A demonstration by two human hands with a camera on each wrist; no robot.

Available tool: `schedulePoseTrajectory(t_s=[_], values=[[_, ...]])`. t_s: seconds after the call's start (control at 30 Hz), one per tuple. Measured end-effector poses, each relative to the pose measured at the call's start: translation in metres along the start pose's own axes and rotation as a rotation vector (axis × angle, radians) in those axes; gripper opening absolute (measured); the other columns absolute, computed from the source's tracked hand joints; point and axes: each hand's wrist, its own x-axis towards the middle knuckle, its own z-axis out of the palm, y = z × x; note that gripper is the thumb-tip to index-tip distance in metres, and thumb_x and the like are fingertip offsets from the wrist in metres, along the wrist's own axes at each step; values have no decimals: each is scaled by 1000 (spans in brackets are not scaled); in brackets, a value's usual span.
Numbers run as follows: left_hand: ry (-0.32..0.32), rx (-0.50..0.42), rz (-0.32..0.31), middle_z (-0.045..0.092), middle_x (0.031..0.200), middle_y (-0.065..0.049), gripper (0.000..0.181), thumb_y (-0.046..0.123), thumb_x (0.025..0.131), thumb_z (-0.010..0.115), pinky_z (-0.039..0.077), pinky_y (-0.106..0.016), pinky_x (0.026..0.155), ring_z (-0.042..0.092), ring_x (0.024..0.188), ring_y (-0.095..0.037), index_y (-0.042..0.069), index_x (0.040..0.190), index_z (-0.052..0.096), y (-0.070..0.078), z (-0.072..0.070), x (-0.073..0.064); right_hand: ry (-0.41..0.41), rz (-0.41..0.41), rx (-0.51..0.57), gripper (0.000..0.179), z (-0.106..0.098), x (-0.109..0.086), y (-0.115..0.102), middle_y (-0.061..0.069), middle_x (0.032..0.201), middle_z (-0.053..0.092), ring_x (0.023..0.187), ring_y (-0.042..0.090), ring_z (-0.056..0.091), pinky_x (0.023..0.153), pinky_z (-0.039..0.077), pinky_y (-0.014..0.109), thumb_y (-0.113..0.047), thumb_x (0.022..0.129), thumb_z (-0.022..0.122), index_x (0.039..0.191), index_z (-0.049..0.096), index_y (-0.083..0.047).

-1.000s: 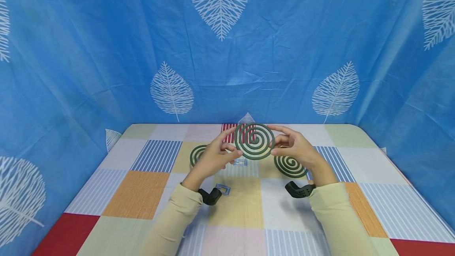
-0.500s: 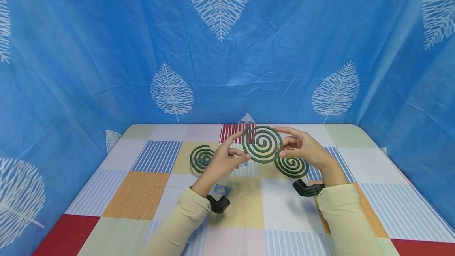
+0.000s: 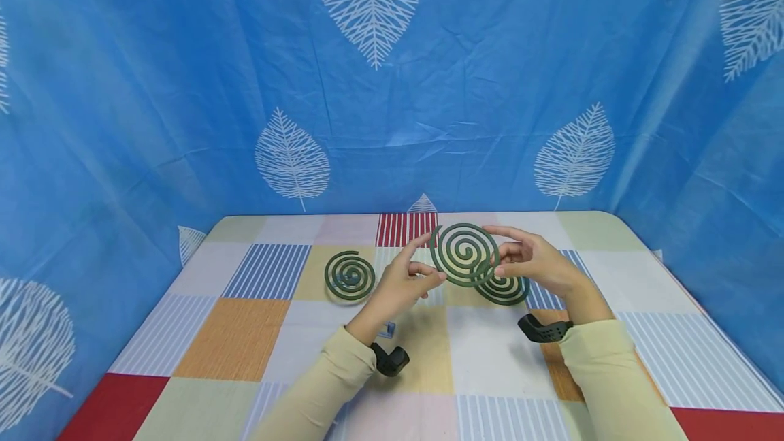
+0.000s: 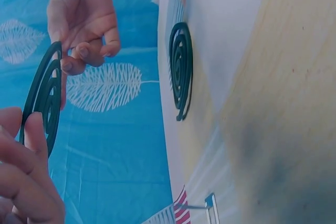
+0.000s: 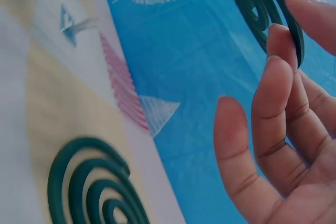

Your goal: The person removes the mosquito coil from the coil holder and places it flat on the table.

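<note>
Holds a green mosquito coil (image 3: 467, 251) up, pinched at opposite edges by left hand (image 3: 401, 283) and right hand (image 3: 540, 265), presumably to spread support across its brittle spiral.

Head view forward and down, wrist views close, sideways, sharing held coil (image 3: 467, 251)

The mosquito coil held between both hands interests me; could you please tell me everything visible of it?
The mosquito coil is a matte, dark green spiral with gaps between its turns and a free outer end at the upper left in the head view; it looks unbroken and stiff. It is held above the patchwork tablecloth, broad face toward the head camera, pinched at opposite edges by the left grip and right grip.
</note>
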Motion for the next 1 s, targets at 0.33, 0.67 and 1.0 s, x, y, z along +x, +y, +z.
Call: schedulePoseTrajectory(t_s=[0.33, 0.67, 1.0], values=[[-48, -21, -34, 79, 103, -11, 80, 12, 99, 77, 45, -25, 58, 64, 65, -21, 17, 169, 38, -6, 17, 7, 10, -3, -4, 70, -12, -15, 10, 2, 102, 72, 89, 15, 69, 84, 60, 30, 10, 99, 68, 162, 49, -14], [-111, -114, -134, 76, 103, -3, 85, 9, 99, 77, 39, -24, 53, 60, 65, -17, 21, 171, 34, -11, 34, 15, 36, 54, -46, 69, -25, -31, 18, 3, 103, 72, 93, 17, 70, 84, 60, 32, 8, 101, 67, 162, 48, -18], [-179, -199, -170, 76, 108, -3, 84, 7, 100, 73, 38, -23, 54, 59, 68, -14, 26, 171, 34, -13, 50, 23, 30, 89, -58, 69, -42, -47, 18, 4, 105, 70, 98, 17, 70, 88, 59, 30, 8, 102, 66, 161, 50, -24]])
